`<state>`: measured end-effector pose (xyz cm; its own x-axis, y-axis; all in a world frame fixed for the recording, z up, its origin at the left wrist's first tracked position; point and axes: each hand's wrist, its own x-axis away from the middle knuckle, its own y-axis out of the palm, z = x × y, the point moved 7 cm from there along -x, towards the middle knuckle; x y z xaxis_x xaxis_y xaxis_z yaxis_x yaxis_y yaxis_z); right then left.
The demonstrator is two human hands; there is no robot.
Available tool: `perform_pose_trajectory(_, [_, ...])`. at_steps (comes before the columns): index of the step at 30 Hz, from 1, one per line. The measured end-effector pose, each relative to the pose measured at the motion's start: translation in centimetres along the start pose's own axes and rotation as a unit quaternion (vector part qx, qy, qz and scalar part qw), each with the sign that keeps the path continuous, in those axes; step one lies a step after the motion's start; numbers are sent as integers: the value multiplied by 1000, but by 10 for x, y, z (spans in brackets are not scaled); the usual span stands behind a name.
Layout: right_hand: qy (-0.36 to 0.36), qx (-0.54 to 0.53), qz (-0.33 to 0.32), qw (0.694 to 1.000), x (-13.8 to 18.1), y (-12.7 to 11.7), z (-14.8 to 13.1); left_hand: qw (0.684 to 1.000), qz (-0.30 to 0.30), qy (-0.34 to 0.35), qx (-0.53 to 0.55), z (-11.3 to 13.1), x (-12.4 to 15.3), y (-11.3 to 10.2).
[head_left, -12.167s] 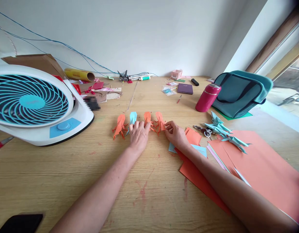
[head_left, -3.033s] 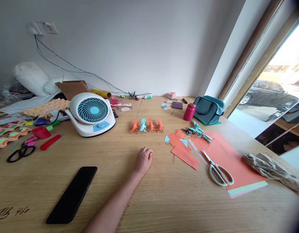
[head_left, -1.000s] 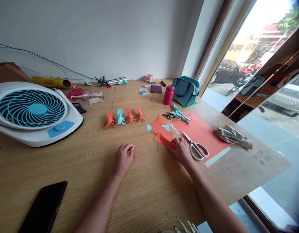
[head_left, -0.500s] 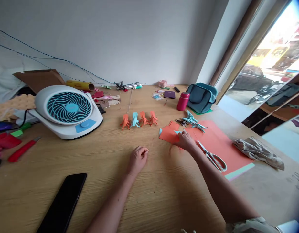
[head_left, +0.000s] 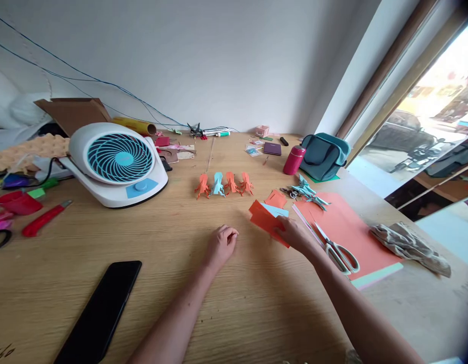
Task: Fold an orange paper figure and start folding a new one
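Observation:
My right hand [head_left: 291,233] is closed on several pieces of orange paper [head_left: 264,218], lifted a little and tilted, with a light blue piece [head_left: 276,211] showing behind them. My left hand [head_left: 221,244] rests on the table with its fingers curled in, and nothing shows in it. In a row beyond my hands stand several folded paper figures [head_left: 230,183], orange ones and a light blue one. Scissors [head_left: 338,253] lie beside my right forearm on a large orange sheet [head_left: 347,222]. A smaller orange paper [head_left: 275,198] lies behind the held pieces.
At left stand a white fan [head_left: 120,162], a red utility knife [head_left: 46,220] and a black phone [head_left: 100,308]. Blue folded paper pieces [head_left: 309,191], a pink bottle [head_left: 294,161] and a teal bag [head_left: 325,156] are at back right. A crumpled cloth [head_left: 410,247] lies at right.
My right hand has picked up the orange paper from the pile and drawn it slightly towards me. My left hand keeps its curled pose on the table. The view has shifted slightly.

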<state>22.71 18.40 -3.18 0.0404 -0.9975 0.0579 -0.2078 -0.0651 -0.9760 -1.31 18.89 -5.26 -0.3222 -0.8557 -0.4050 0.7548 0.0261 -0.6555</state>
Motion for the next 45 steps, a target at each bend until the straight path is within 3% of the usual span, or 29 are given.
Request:
perform_pose_trajectory(4, [-40, -17, -4, 999, 10, -2, -12, 1000, -6, 2, 0, -1, -1, 1])
perform_pose_trajectory(10, [-65, -8, 2, 998, -47, -23, 12, 1000, -12, 7, -8, -4, -1, 2])
perform_pose_trajectory(16, [-11, 11, -45, 999, -78, -11, 39, 1000, -8, 9, -18, -6, -1, 4])
perform_pose_trajectory(25, [14, 9, -20, 1000, -56, 2, 42, 1000, -12, 4, -8, -4, -1, 4])
perform_pose_trajectory(34, [77, -100, -13, 992, -67, 5, 52, 1000, -15, 1, -13, -2, -2, 2])
perform_pose_trajectory(39, [154, -215, 11, 964, -42, 4, 79, 1000, -19, -3, -13, -5, -1, 3])
perform_pose_trajectory(45, [227, -340, 119, 905, -22, -6, 123, 999, -27, -24, -20, 4, -16, 20])
